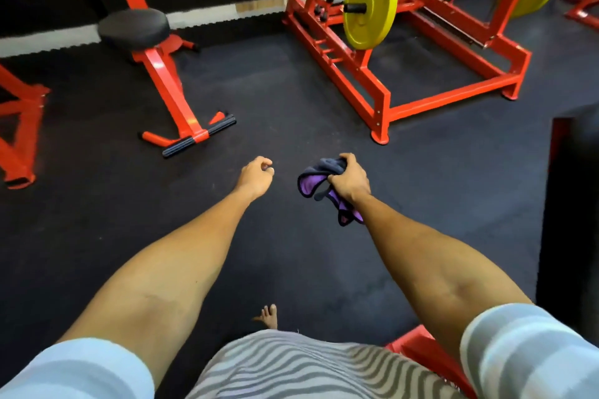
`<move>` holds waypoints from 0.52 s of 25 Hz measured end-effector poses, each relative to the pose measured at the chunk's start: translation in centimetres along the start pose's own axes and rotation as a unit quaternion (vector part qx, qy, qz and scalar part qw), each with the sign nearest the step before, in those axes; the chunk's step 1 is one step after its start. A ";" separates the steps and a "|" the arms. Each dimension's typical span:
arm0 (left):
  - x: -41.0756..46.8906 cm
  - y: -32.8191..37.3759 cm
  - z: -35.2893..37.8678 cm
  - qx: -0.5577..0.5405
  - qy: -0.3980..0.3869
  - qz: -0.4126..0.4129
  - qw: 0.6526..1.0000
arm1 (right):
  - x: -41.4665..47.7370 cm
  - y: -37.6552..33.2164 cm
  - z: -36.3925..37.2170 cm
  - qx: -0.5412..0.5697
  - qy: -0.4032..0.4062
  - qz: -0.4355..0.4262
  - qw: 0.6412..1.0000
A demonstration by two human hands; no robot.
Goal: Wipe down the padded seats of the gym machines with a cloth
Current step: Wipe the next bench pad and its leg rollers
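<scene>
1. Head view, hands. Our right hand point(350, 180) grips the bunched purple cloth point(311, 183), fingers curled round it, and the cloth hangs free above the floor point(291, 100). Our left hand point(256, 175) is loosely curled and holds nothing.
2. Head view, target. The round padded seat point(134, 27) sits on its red frame point(168, 84) towards the far left edge of the floor, close to the wall. It is well apart from both hands.
3. Relation. The seat lies ahead and to the left. The frame's beam runs from the seat down towards us and rightwards. The empty left hand is on the nearer side and the cloth hand on the farther.
4. Judgement. We probably need to step forward-left before the cloth can reach the pad.
5. A dark block point(570, 204) stands at the right edge. We cannot tell whether it is padded.
</scene>
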State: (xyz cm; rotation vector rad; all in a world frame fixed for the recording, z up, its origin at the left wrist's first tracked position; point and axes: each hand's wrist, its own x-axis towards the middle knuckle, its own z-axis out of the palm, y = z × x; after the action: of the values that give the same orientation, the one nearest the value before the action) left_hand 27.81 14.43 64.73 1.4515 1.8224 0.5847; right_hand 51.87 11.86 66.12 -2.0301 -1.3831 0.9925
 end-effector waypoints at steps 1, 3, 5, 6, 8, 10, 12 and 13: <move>2.4 0.6 -0.2 0.004 -0.014 0.003 1.000 | 1.8 -0.9 0.1 0.001 0.007 0.006 1.000; 7.1 2.4 -0.4 0.027 -0.051 0.014 0.998 | 5.2 -2.4 0.0 -0.003 0.016 0.028 0.999; 11.0 4.1 -0.3 0.029 -0.063 0.013 0.997 | 7.9 -3.1 -0.7 -0.001 0.019 0.040 0.999; 12.8 5.0 0.3 0.032 -0.078 0.017 0.996 | 9.3 -3.1 -0.9 -0.002 0.016 0.049 0.999; 16.5 6.6 2.2 0.038 -0.113 0.027 0.993 | 12.4 -2.6 -1.7 -0.007 0.015 0.083 0.996; 20.7 9.0 4.2 0.044 -0.126 0.033 0.991 | 16.7 -2.2 -3.3 -0.003 0.028 0.102 0.994; 24.9 10.7 6.8 0.083 -0.161 0.047 0.982 | 20.9 -1.3 -4.5 -0.010 0.028 0.108 0.994; 26.8 11.4 8.0 0.107 -0.179 0.050 0.977 | 22.6 -0.9 -5.3 -0.017 0.034 0.109 0.993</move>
State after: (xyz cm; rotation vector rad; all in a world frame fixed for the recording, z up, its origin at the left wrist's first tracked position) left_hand 38.38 42.46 61.09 1.6762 1.5687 0.1588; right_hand 60.53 33.24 63.39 -2.2551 -1.1689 0.9858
